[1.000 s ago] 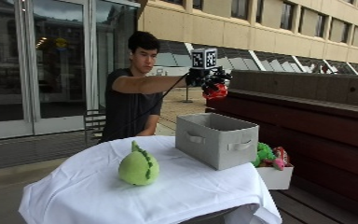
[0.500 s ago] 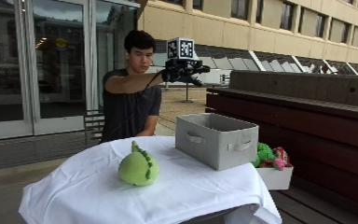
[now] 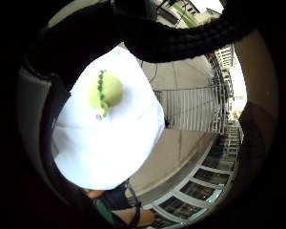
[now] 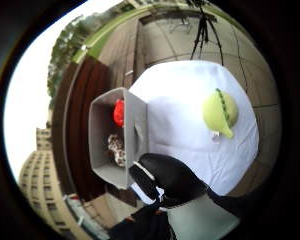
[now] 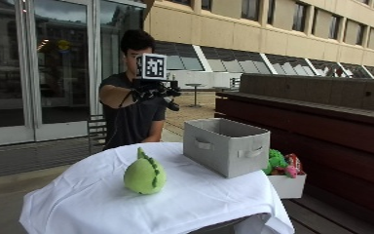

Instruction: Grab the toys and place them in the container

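Note:
A green plush dinosaur (image 5: pixel 145 174) sits on the white-clothed table (image 5: pixel 89 200), toward its front left. The grey fabric container (image 5: pixel 226 146) stands at the table's back right. In the thumb side palm view a red toy (image 4: pixel 119 113) and a patterned toy (image 4: pixel 116 147) lie inside the container (image 4: pixel 135 125), and the green plush (image 4: pixel 220 112) lies apart from it on the cloth. My gloved right hand (image 5: pixel 153 91) is raised at face height, well above the table and left of the container, fingers relaxed and holding nothing.
A small white bin (image 5: pixel 286 186) with several plush toys (image 5: pixel 279 163) sits low beside the table's right edge. A dark wooden wall (image 5: pixel 316 117) runs behind it. The person stands behind the table's far side.
One second ago the hand held a red toy above the container. The toy is out of the hand now, and the hand has moved left, away from the container, toward the person's face.

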### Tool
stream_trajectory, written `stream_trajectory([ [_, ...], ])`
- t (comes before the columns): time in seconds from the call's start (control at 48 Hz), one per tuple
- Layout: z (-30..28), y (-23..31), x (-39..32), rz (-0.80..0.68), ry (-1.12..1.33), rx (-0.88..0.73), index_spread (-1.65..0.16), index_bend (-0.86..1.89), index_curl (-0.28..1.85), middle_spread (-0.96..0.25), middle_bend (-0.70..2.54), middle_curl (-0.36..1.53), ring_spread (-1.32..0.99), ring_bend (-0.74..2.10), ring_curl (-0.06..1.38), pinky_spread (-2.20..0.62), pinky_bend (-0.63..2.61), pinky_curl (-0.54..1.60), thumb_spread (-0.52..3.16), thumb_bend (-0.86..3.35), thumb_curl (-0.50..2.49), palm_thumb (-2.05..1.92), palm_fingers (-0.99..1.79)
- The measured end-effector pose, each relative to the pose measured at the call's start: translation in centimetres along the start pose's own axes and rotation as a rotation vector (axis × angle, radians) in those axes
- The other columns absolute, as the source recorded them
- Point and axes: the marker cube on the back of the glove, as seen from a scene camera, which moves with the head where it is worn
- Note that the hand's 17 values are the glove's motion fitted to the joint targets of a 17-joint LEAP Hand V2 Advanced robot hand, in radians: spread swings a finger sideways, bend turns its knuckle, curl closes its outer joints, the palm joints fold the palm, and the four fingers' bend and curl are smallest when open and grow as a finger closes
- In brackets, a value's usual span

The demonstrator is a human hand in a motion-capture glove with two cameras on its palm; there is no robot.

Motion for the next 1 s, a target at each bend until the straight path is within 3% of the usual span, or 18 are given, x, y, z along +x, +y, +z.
stream_trajectory([
  [0.438,14.3,-3.6,5.5,0.056,-0.007,-0.158,-0.3,0.05,0.11,0.01,0.14,0.24,0.05,0.2,0.32,0.08,1.2,0.35,0.92,-0.06,0.28,-0.06,-0.26],
  [0.667,21.8,-3.5,6.1,0.086,-0.061,-0.282,-0.29,0.01,0.07,0.01,0.09,0.21,0.05,0.26,0.35,0.05,1.43,0.4,0.97,0.02,0.3,0.12,-0.24],
  [0.792,22.5,-3.2,6.1,0.073,-0.024,-0.326,-0.28,0.01,0.06,0.02,0.1,0.19,0.04,0.49,0.41,-0.09,1.56,0.43,1.02,0.15,0.34,0.39,-0.12],
  [0.896,22.2,-3.0,5.9,0.07,-0.007,-0.317,-0.29,-0.13,-0.03,0.02,0.21,0.21,-0.09,0.98,0.51,-0.28,1.65,0.42,1.09,0.26,0.39,0.59,0.2],
  [0.938,22.0,-2.9,5.9,0.08,-0.021,-0.282,-0.29,-0.14,-0.04,0.02,0.25,0.23,-0.14,1.08,0.53,-0.31,1.65,0.42,1.1,0.27,0.4,0.62,0.21],
  [1.0,21.7,-2.7,5.9,0.117,-0.026,-0.216,-0.29,-0.02,-0.03,-0.07,0.6,0.34,-0.25,1.13,0.54,-0.37,1.48,0.37,0.98,0.32,0.47,0.75,0.45],
])
